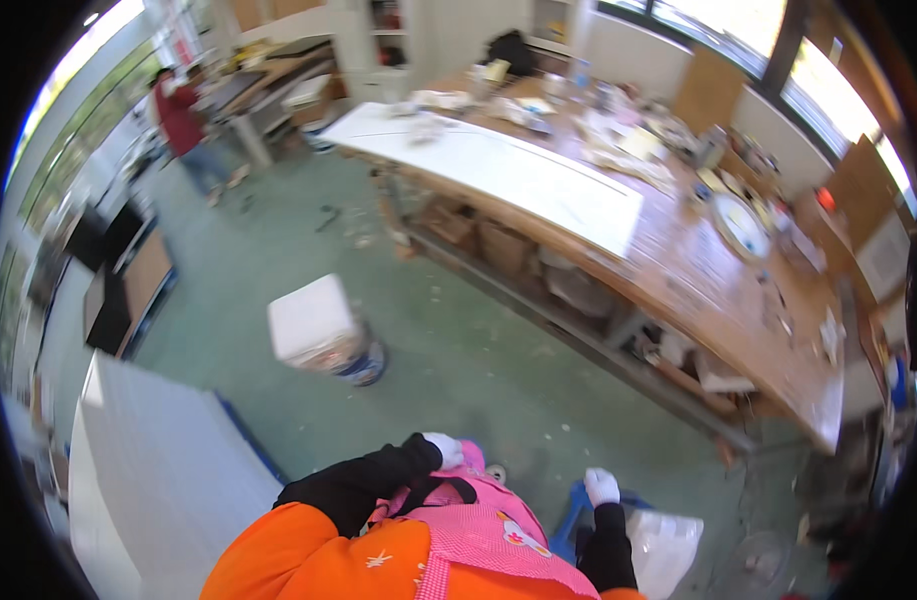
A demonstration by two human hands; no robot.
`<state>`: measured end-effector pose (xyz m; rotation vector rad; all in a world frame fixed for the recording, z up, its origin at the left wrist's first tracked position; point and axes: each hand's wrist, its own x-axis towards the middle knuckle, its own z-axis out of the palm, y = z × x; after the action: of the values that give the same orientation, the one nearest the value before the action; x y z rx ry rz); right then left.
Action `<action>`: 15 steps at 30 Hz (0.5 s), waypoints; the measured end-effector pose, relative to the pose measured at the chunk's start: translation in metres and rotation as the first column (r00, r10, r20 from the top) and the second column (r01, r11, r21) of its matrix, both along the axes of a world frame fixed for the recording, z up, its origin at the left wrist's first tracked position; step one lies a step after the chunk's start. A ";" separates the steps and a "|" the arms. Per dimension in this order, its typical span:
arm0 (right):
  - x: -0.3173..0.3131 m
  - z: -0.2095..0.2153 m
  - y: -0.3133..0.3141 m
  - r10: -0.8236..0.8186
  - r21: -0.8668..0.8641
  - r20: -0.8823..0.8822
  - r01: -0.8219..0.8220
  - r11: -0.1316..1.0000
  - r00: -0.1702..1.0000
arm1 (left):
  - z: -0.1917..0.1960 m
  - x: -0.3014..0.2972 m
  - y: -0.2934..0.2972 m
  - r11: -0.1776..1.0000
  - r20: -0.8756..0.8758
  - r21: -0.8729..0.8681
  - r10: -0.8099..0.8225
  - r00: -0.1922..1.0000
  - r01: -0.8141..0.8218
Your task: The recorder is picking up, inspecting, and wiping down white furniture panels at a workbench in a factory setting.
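My left hand (pixel 446 451), in a white glove with a black sleeve above it, is in front of my pink checked apron (pixel 483 515). Its fingers are blurred and partly turned away. Out to the right, my white-gloved right hand (pixel 601 486) is curled into a fist; nothing shows sticking out of it. Below that hand lies a blue object (pixel 572 515), largely hidden by my arm and apron. Beside my right sleeve is a translucent plastic-wrapped bundle (pixel 663 550).
A long wooden workbench (pixel 713 330) carries a white panel (pixel 508 175) and clutter. A bucket (pixel 366 365) with a white square top (pixel 311 320) stands on the green floor. Large white panels (pixel 153 470) rise at left. Another person (pixel 183 125) is by a far table.
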<state>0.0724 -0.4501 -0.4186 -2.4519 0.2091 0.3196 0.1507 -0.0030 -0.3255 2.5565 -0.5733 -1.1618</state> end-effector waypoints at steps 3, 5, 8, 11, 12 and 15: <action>0.057 0.039 -0.012 -0.043 -0.058 -0.057 0.040 0.998 0.997 | 0.009 0.065 -0.040 0.997 -0.015 -0.080 0.003 1.000 -0.004; 0.071 0.048 -0.021 -0.102 0.021 -0.093 0.104 0.994 0.990 | -0.006 0.106 -0.073 0.992 -0.043 -0.124 -0.031 0.999 0.025; 0.074 0.041 -0.027 -0.039 -0.011 -0.188 0.038 0.999 0.981 | -0.021 0.182 -0.121 0.975 -0.097 -0.152 -0.177 0.979 0.161; 0.080 0.026 -0.035 0.109 -0.010 -0.559 -0.138 0.990 0.822 | -0.043 0.259 -0.158 0.972 -0.098 -0.172 -0.179 0.979 0.160; 0.073 0.013 -0.041 0.159 0.015 -0.678 -0.203 0.979 0.717 | -0.050 0.280 -0.177 0.961 -0.080 -0.198 -0.214 0.974 0.195; 0.077 0.027 -0.055 0.118 0.056 -0.769 -0.118 0.991 0.628 | -0.027 0.348 -0.239 0.942 -0.122 -0.203 -0.294 0.948 0.266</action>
<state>0.1499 -0.5049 -0.3918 -2.1683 0.4058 1.4416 0.4988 -0.2418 -0.3523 2.2590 -0.9844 -1.3109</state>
